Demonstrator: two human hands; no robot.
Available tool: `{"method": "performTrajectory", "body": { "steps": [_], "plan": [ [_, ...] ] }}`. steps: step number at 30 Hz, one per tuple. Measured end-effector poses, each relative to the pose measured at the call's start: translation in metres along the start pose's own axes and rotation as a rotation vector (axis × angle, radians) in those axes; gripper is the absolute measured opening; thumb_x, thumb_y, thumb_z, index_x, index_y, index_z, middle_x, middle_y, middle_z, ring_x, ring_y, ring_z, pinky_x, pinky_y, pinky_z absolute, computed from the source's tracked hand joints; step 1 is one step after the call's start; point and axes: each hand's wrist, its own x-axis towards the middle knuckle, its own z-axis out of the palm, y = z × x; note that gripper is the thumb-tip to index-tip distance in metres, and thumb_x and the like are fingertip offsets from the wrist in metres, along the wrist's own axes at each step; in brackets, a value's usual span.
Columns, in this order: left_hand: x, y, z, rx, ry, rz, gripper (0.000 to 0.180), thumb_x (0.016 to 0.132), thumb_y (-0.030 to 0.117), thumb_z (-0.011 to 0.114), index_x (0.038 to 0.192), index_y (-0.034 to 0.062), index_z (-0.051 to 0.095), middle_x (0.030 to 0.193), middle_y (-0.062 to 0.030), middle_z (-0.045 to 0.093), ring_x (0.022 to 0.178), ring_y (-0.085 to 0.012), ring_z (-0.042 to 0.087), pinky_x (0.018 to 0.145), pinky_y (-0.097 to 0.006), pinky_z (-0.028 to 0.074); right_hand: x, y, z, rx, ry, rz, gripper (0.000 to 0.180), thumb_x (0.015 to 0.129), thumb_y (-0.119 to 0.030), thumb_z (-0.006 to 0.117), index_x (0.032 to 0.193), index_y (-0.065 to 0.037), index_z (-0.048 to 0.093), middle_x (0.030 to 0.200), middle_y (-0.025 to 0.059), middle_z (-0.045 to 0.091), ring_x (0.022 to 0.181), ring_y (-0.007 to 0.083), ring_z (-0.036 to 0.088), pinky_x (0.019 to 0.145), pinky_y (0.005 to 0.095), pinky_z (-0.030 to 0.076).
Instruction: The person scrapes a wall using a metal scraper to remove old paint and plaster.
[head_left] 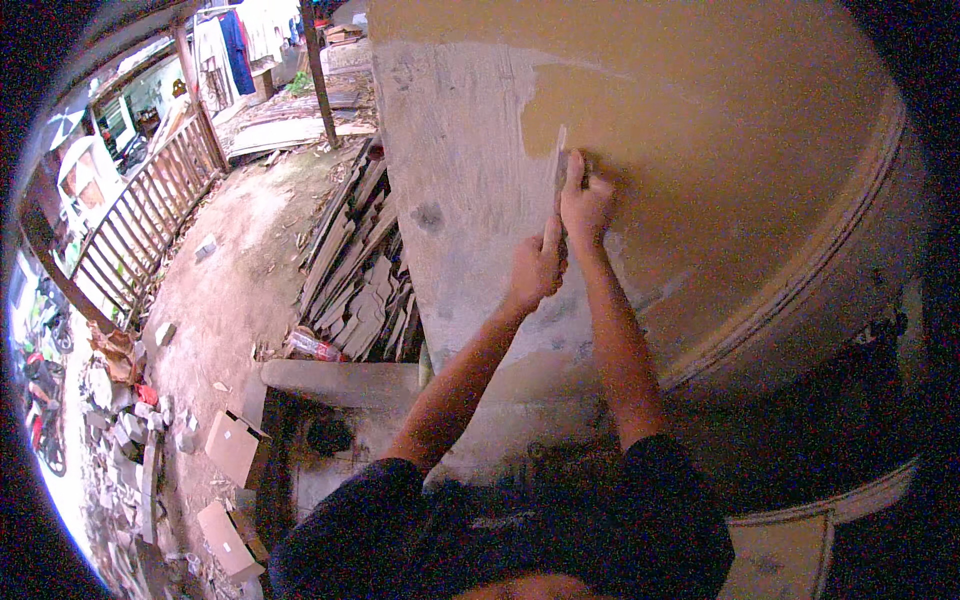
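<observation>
A large wooden board stands in front of me, tan on the right and scraped pale grey on the left. A thin flat scraper blade lies edge-on against it at the border of the two colours. My right hand presses on the blade's upper part with the fingers closed on it. My left hand grips its lower end just below. Both forearms reach up from my dark sleeves at the bottom.
A pile of wood planks and offcuts lies on the dirt ground left of the board. A plastic bottle rests by a concrete ledge. Cardboard boxes and rubble sit lower left; a wooden railing runs along the far left.
</observation>
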Motion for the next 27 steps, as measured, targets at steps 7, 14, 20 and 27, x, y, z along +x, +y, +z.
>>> {"method": "performTrajectory", "body": {
  "steps": [7,14,20,27],
  "plan": [
    [0.015,0.044,-0.006,-0.058,-0.04,0.099,0.059,0.097,0.056,0.04,0.069,0.0057,0.052,0.054,-0.0022,0.049,0.041,-0.0142,0.045,0.037,-0.031,0.035,0.053,-0.047,0.001,-0.205,-0.357,0.387,0.058,0.093,-0.049,0.051,0.076,0.003,0.068,0.066,0.0195,0.066,0.059,0.0367,0.064,0.058,0.0433,0.049],
    [0.033,-0.02,-0.023,0.265,0.125,0.344,0.06,0.098,0.052,0.04,0.077,0.0001,0.06,0.057,-0.0044,0.053,0.046,-0.018,0.049,0.049,-0.036,0.041,0.011,-0.031,0.002,-0.075,-0.188,0.149,0.063,0.095,-0.047,0.049,0.066,0.007,0.064,0.058,0.0243,0.059,0.051,0.0413,0.058,0.053,0.0466,0.045],
    [-0.032,-0.228,-0.077,0.557,0.206,-0.126,0.062,0.096,0.053,0.039,0.097,-0.0029,0.065,0.071,-0.0191,0.06,0.074,-0.0248,0.063,0.069,-0.042,0.048,-0.226,0.057,-0.064,-0.418,-0.963,0.244,0.045,0.095,-0.04,0.046,0.099,0.002,0.062,0.081,0.0245,0.062,0.074,0.0425,0.061,0.069,0.0508,0.047],
    [-0.219,-0.45,-0.235,1.519,-0.589,-0.377,0.044,0.09,0.044,0.047,0.102,0.008,0.068,0.107,-0.0198,0.066,0.086,-0.0387,0.066,0.078,-0.05,0.052,-0.437,0.106,-0.279,-0.352,-2.227,0.266,0.041,0.085,-0.035,0.056,0.101,0.002,0.062,0.083,0.0231,0.063,0.075,0.0376,0.064,0.069,0.0492,0.05]
  ]
}}
